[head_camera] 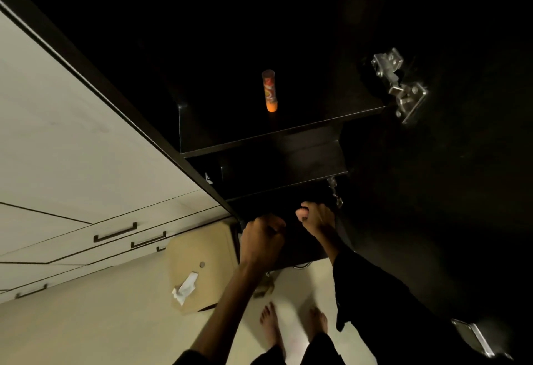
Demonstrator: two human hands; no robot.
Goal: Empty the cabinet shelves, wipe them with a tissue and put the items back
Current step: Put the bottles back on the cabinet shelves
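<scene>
The dark cabinet stands open with several shelves seen steeply from above. An orange tube stands alone on the upper shelf. Both my hands reach into the lowest shelf area. My left hand is curled into a fist at the shelf's left front. My right hand has its fingers curled and thumb out, a little to the right. The darkness hides whatever lies between or inside the hands. A crumpled white tissue lies on a beige stool left of the cabinet.
The open cabinet door with metal hinges stands at the right. Pale drawers with dark handles run along the left. My bare feet stand on the light floor in front of the cabinet.
</scene>
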